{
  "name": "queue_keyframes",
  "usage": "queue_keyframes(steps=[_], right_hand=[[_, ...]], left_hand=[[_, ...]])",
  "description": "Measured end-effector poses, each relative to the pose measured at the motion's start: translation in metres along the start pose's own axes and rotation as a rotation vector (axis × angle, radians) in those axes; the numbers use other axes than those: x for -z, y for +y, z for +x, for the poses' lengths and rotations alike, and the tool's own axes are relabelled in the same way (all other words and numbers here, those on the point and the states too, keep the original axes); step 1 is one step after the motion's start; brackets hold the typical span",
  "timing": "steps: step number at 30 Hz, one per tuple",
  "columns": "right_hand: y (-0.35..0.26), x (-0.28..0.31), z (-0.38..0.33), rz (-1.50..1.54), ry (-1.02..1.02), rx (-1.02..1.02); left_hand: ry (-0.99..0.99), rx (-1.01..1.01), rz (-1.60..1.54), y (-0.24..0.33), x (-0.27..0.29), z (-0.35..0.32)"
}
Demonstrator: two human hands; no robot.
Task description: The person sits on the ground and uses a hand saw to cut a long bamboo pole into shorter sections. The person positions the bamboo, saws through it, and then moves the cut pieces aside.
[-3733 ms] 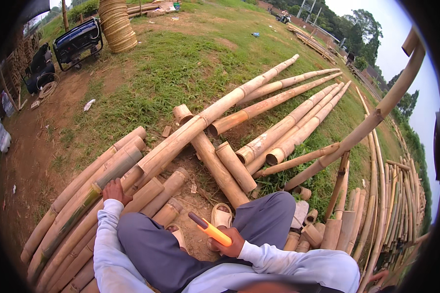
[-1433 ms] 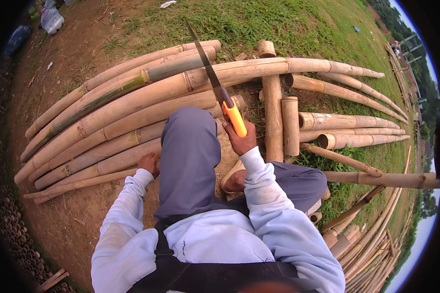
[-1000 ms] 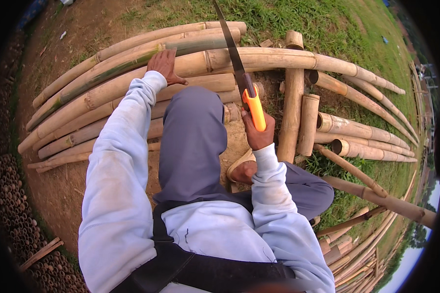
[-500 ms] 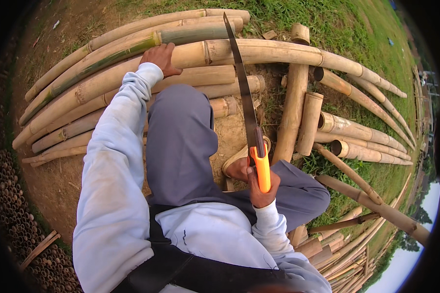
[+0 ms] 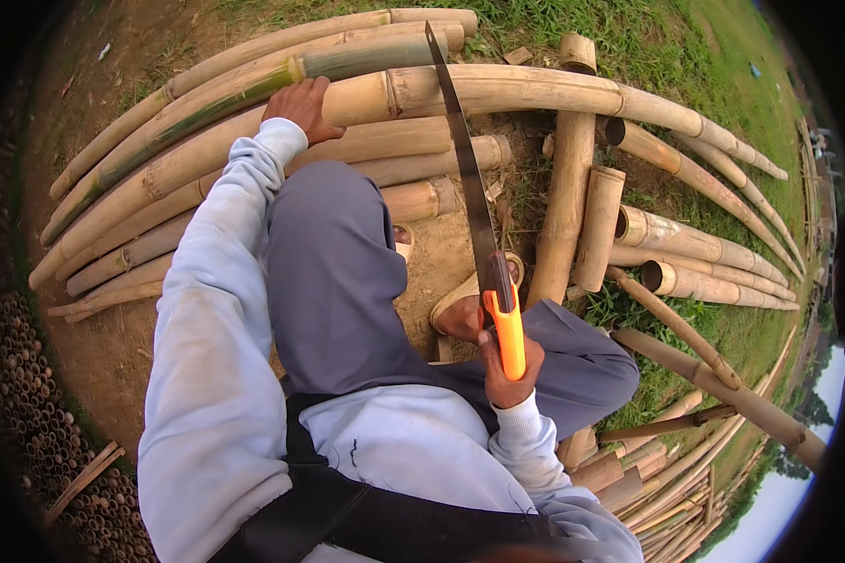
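Observation:
I am crouched over long bamboo poles lying on dirt and grass. My left hand (image 5: pixel 300 106) rests on a thick tan bamboo pole (image 5: pixel 498 92) that runs across the pile, fingers pressed on top of it. My right hand (image 5: pixel 509 368) grips the orange handle of a hand saw (image 5: pixel 474 211). Its long dark blade points away from me and reaches up to that same pole. A partly green pole (image 5: pixel 253 84) lies just beyond my left hand. My knee in grey trousers (image 5: pixel 333 263) sits between the two arms.
Short cut bamboo pieces (image 5: pixel 582 206) lie upright in the picture to the right of the saw. More poles (image 5: pixel 704 281) fan out at right over grass. A stack of thin bamboo ends (image 5: pixel 28 394) sits at lower left. My sandalled foot (image 5: pixel 460 305) is by the blade.
My left hand reached forward from my side onto the thick pole. My right hand drew back toward my body, bringing the saw's handle nearer while the blade stays pointed at the pole.

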State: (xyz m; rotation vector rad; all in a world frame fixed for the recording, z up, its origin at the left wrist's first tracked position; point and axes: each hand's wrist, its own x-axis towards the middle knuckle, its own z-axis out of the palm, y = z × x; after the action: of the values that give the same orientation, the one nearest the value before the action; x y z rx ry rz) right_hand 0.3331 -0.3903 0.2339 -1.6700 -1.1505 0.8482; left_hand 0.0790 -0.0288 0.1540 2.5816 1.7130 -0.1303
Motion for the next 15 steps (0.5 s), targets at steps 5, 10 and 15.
queue_keyframes(steps=[5,10,15], right_hand=[[0.040,-0.051,0.147,0.105,-0.013,0.091],[0.020,-0.032,0.065,0.078,-0.011,-0.046],[-0.016,-0.003,0.014,-0.017,0.014,0.169]], left_hand=[[-0.025,-0.004,-0.028,0.000,0.004,0.004],[-0.032,-0.017,0.030,0.000,0.007,-0.001],[0.057,-0.017,-0.025,-0.002,-0.008,0.000]])
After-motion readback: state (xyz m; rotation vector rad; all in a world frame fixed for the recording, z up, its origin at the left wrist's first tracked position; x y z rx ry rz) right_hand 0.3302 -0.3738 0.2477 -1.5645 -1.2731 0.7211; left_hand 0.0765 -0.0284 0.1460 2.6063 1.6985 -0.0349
